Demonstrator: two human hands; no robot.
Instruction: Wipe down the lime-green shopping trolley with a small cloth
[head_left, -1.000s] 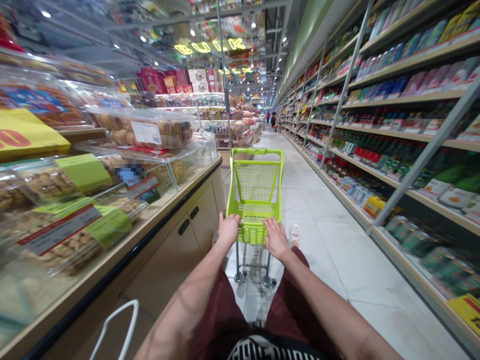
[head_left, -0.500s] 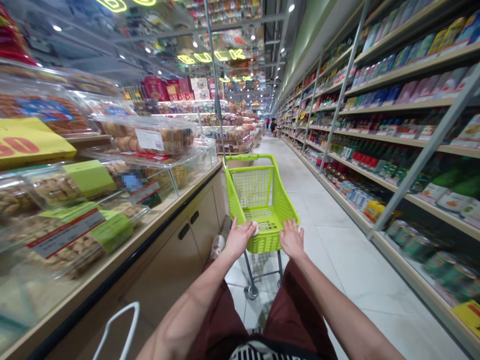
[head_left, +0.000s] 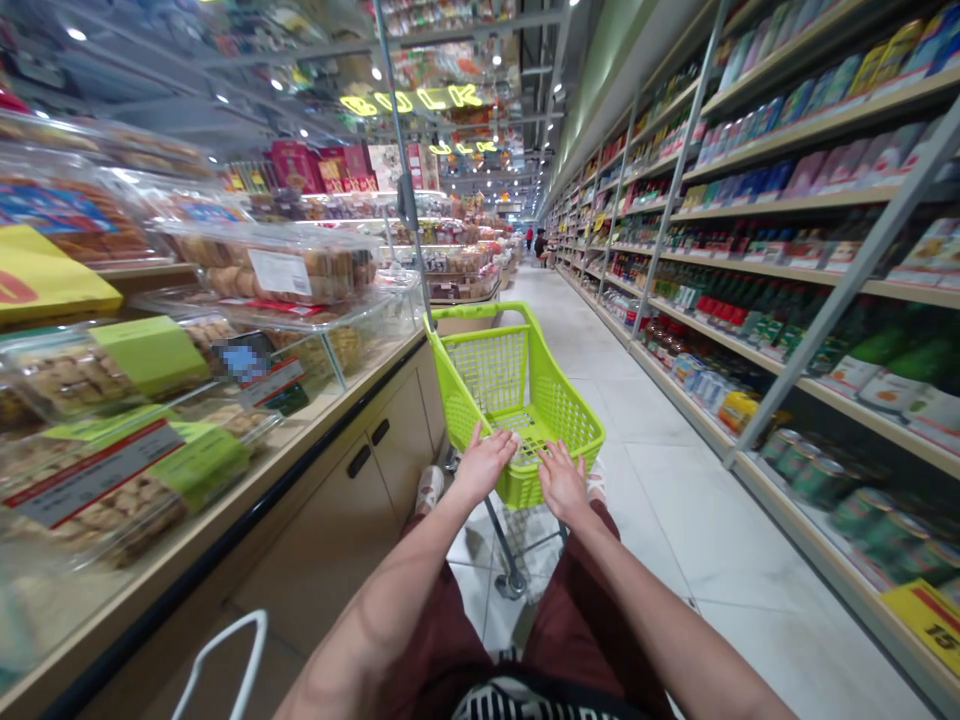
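Note:
A lime-green plastic shopping cart [head_left: 570,415] on grey legs stands between my legs, its basket tilted a little to the left. My left hand [head_left: 484,468] lies over the near rim, and its fingertips press a small crumpled white tissue [head_left: 516,443] against it. On the same rim, further right, rests my right hand [head_left: 564,485], with fingers stretched and apart and nothing seen in them. The basket's slotted floor shows bare in front of my fingers. The fingers' undersides are hidden.
A glass-edged counter [head_left: 330,365] with packs of baked snacks [head_left: 277,270] runs close along the left. Tall shelves of cans and bottles [head_left: 817,260] line the right. Between them a pale tiled aisle [head_left: 652,500] leads to distant people. A white wire loop [head_left: 225,660] is at lower left.
The basket has turned slightly, its far end swinging left. My right hand has shifted left along the rim, nearer my left hand. The view has moved slightly.

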